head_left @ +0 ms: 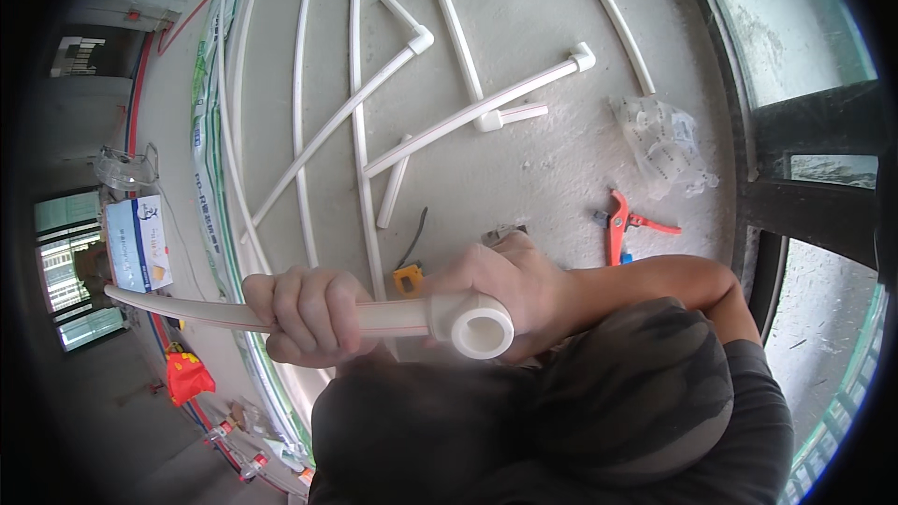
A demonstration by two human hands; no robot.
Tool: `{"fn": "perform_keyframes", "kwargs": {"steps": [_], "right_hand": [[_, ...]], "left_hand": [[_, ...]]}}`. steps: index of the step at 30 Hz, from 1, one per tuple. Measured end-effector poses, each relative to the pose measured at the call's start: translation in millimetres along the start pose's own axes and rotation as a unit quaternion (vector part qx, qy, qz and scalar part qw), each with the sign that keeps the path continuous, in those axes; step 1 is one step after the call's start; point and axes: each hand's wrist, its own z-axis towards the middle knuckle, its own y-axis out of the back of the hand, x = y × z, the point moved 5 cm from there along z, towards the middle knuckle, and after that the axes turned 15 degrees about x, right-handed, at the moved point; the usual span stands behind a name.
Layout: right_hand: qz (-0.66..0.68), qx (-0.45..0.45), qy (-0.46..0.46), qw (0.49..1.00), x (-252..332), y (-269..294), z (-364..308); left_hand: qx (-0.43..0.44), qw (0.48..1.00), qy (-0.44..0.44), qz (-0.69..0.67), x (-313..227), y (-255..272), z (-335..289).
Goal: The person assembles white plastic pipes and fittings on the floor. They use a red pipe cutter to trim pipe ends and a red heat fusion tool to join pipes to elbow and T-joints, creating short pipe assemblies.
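A smooth white plastic pipe [398,318] with a thin red stripe is held above the floor [552,168], toward its near edge, pointing toward its left edge. At one end sits a rounded fitting [451,311] with a thick-rimmed, circular opening. The left hand [313,310] is closed round the pipe, fingers curled over it. The right hand [510,285], slightly blurred, wraps the fitting from behind, its fingertips hidden.

On the rough grey concrete, straight pipes [356,37] run toward the far edge, and an elbowed pipe [486,114] lies aslant. Crumpled clear plastic [659,145] and a red cutter [618,229] lie near the right edge; a yellow tape measure [408,280] lies just beyond the hands.
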Motion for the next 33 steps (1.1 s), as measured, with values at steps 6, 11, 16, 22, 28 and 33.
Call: {"fn": "perform_keyframes", "kwargs": {"steps": [6,11,16,22,28,33], "right_hand": [[-0.013,0.023,-0.011,1.0,3,1,9],[-0.024,0.01,0.021,0.999,5,-2,9],[-0.047,-0.016,0.112,0.993,18,6,6],[-0.037,-0.022,0.156,0.987,26,8,9],[-0.037,-0.022,0.174,0.984,25,4,10],[-0.033,-0.024,0.169,0.985,22,2,8]], "left_hand": [[0.006,0.998,-0.057,-0.029,-3,3,0],[-0.002,0.995,-0.055,-0.082,4,4,2],[0.018,0.99,-0.072,-0.117,13,-11,8],[0.069,0.993,-0.025,-0.09,5,-27,16],[0.075,0.992,-0.033,-0.098,4,-29,14],[0.078,0.993,-0.028,-0.082,3,-30,13]]}}
